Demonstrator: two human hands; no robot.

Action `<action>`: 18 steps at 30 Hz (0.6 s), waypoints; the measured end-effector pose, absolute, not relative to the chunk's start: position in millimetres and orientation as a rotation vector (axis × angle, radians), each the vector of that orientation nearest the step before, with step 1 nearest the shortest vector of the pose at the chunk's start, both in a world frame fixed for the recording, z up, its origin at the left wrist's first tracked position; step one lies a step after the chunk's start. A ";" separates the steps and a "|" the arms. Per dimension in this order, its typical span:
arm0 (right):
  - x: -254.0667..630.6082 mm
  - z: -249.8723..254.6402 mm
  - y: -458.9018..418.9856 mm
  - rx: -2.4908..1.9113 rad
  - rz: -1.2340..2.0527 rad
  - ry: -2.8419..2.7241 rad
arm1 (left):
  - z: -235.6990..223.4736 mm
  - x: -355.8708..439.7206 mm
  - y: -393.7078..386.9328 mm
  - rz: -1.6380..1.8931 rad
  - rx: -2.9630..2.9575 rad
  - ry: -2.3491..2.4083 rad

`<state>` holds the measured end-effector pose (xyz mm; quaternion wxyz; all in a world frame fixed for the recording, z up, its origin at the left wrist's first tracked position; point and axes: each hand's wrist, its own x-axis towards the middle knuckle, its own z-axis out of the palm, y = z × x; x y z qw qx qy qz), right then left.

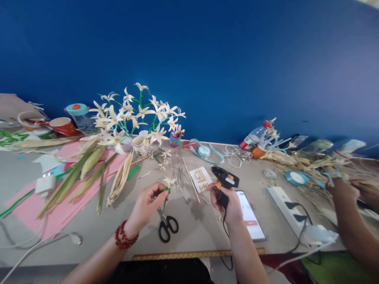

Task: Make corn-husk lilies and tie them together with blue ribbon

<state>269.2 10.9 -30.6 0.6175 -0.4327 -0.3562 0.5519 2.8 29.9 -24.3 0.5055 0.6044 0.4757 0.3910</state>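
My left hand (147,206), with a red bead bracelet on its wrist, pinches a small cream husk flower (169,182) by its green stem. My right hand (232,207) is wrapped round the handle of a black glue gun (225,176) with an orange trigger; its cord runs down past my wrist. Below the flower lie black-handled scissors (168,228), their blades partly hidden by my left hand. A phone (250,217) with a lit screen rests beside my right wrist. Between the hands are a white printed card (200,179) and a thin wooden stick (191,180).
Finished husk flowers (136,112) stand at the back. Pink paper (26,207) with dry husks (120,179) lies left. A power strip (288,211), ribbon roll (296,178) and plastic bottle (253,137) are right. Another person's hands (343,195) work at the far right.
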 end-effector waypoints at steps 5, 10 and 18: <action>245.5 -22.5 -10.3 -1.024 1.293 -0.945 | -24.2 1.9 31.6 0.977 1.456 1.132; 227.1 -23.2 -20.4 -1.017 1.386 -1.044 | -22.6 0.5 31.0 1.009 1.439 1.125; 203.9 -29.4 -30.1 -1.272 1.182 -1.470 | -18.2 -2.6 29.3 1.031 1.450 1.105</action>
